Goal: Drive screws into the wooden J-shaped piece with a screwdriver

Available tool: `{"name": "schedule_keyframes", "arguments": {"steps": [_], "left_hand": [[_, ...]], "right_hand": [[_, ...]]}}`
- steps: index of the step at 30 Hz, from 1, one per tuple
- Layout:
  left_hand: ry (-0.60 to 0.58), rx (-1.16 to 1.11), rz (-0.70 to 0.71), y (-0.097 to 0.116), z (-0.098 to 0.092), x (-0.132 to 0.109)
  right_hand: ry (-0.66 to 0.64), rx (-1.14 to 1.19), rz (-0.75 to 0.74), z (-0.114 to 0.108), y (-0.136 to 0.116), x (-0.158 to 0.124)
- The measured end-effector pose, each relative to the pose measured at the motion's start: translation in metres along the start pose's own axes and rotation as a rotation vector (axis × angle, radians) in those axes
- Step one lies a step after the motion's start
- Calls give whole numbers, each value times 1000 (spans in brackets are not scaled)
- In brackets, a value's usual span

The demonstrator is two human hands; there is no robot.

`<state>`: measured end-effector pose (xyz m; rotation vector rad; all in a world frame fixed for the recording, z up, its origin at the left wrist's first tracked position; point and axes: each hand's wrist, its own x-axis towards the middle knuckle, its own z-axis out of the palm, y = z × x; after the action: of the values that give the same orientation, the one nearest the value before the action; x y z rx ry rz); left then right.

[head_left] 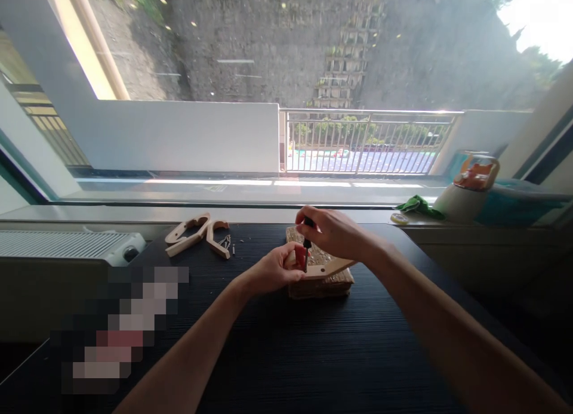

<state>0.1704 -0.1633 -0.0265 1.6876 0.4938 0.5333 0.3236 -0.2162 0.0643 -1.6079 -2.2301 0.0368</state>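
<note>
I see the right hand gripping the screwdriver while the left hand pinches the wooden piece, where a skid could jab those nearby fingers.

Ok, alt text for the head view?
Right hand holds a screwdriver upright at a wooden piece, which the left hand grips over a brown block on a dark table. Other wooden pieces and screws lie to the left.

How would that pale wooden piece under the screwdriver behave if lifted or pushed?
The wooden piece would likely stay stiff, since it looks like solid wood. It's probably fairly light, being slender. Its bent shape and flat-looking faces suggest sliding rather than rolling.
</note>
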Motion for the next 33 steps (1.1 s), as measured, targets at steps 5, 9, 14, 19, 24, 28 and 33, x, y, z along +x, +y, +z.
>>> {"name": "schedule_keyframes", "arguments": {"steps": [5, 9, 14, 19, 24, 28, 33], "left_hand": [[-34, 54, -52, 3, -8, 1], [57, -31, -53, -2, -5, -6], [77, 5, -70, 1, 2, -9], [110, 132, -61, 6, 11, -8], [153, 264, -48, 7, 13, -9], [125, 220, -52, 8, 11, -9], [111, 183, -38, 6, 12, -9]], "right_hand": [[-36, 96, -44, -2, 4, -3], [-82, 184, -50, -4, 10, -9], [-58, 274, -74, 1, 17, -10], [-43, 269, -94, 3, 16, -9], [-15, 222, -85, 2, 16, -9], [-18, 219, -71, 2, 15, -9], [8, 194, -55, 5, 16, -9]]}}
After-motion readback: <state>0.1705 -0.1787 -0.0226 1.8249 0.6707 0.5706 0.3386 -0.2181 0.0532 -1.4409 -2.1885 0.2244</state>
